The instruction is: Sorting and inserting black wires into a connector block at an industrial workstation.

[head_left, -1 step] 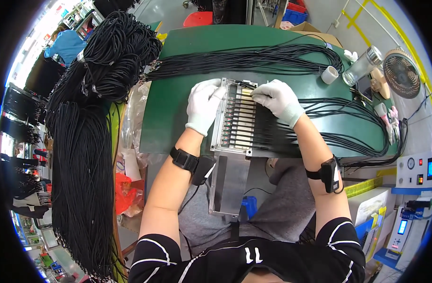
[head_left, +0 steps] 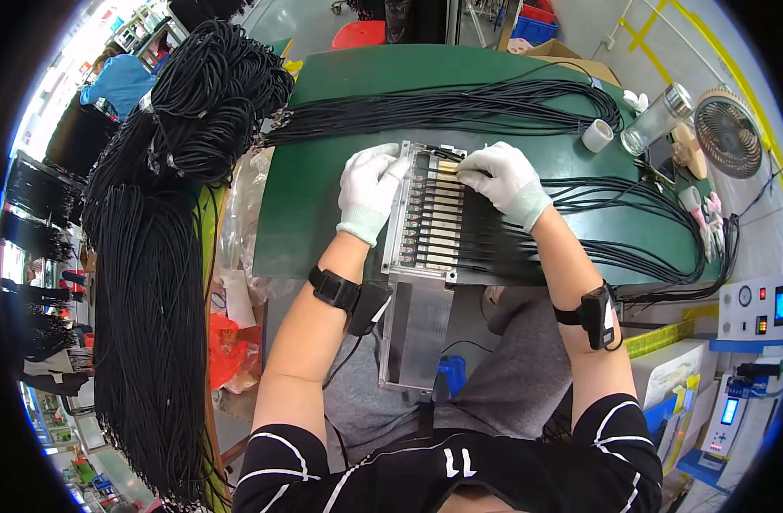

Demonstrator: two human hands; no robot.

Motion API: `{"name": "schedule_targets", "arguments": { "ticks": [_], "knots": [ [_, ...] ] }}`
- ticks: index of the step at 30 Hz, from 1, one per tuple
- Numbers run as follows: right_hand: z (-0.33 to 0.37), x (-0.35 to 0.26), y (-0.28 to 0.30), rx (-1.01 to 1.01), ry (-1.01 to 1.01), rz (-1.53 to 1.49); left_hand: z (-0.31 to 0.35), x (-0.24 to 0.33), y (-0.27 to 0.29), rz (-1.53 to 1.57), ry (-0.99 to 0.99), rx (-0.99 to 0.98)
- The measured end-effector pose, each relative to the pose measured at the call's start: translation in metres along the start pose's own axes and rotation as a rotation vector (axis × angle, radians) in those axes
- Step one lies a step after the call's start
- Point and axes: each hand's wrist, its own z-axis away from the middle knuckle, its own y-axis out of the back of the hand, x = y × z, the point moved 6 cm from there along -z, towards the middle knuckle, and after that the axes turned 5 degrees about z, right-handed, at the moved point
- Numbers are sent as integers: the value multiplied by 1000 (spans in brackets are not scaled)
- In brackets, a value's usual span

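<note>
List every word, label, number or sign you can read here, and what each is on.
Black short-sleeved shirt with white piping: a white two-digit number, legible, but I don't copy it out.
White instrument panel with round gauge: lit displays, too small to read.
White boxy device with blue screen: display too small to read.
Silver metal frame holding pale strips: any markings too small to read.
I can make out no other text.
</note>
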Motion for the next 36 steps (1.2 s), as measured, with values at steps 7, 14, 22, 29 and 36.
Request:
{"name": "schedule_targets", "arguments": {
  "ticks": [7, 14, 22, 29, 36],
  "knots": [
    [1, 0, 1, 1, 7, 206, -1, -2, -3, -195, -6, -70],
    [0, -2, -4, -54, -9, 298, 2, -1, -3, -168, -48, -73],
    [-1, -10, -6, 14, 51, 335, 8, 13, -27, -308, -108, -179],
    [-3, 10, 5, 43, -145, 345, 11, 29, -43, -594, -170, -358],
    [-3, 37, 3, 0, -180, 318, 11, 20, -42, -543, -237, -291]
  ]
}}
